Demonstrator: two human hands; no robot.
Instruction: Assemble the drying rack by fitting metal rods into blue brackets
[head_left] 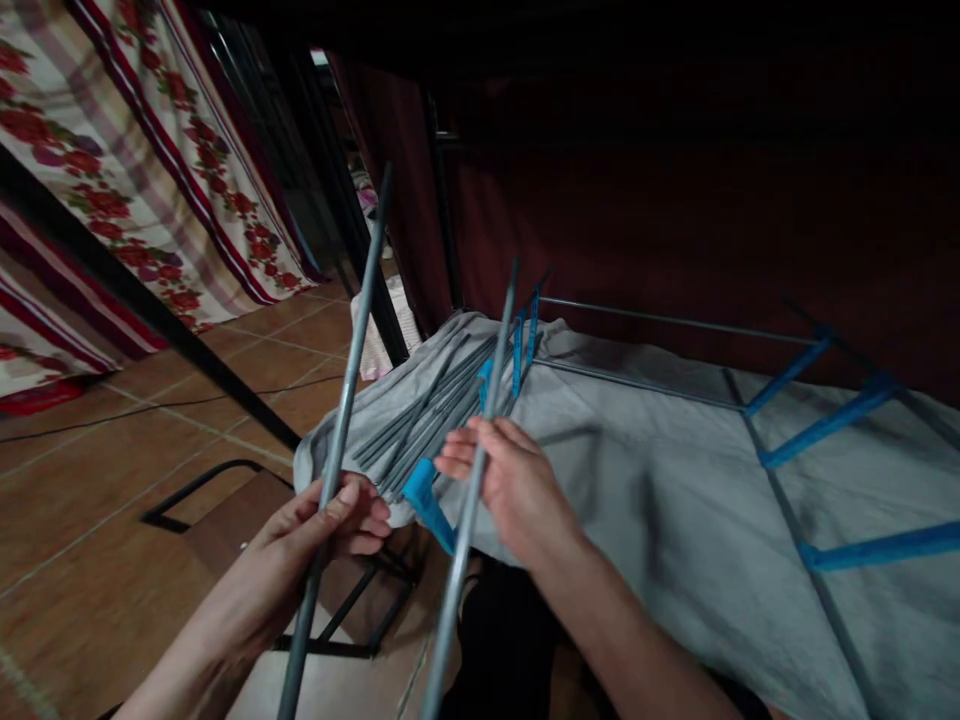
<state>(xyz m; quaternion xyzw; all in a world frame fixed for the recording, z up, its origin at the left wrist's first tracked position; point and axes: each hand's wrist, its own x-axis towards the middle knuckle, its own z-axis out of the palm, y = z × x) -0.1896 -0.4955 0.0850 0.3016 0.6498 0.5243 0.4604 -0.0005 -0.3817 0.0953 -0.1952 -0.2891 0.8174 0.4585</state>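
My left hand (326,520) is closed around a long grey metal rod (352,370), which leans upright in front of me. A second rod (452,610) lies across the palm of my right hand (517,480), thumb against it and the fingers partly hidden behind. Blue plastic brackets (427,498) show along this second rod; whether all are fixed to it I cannot tell. Behind my hands, a bundle of loose grey rods (420,420) rests on the grey sheet (645,470). To the right lies a partly joined frame of rods with long blue brackets (829,420).
Dark metal posts (367,240) and a slanting bar (187,350) stand at the left. A low stool with a black frame (247,515) is on the tiled floor (67,500). A floral curtain (135,150) hangs at upper left, a dark red one (675,220) behind the sheet.
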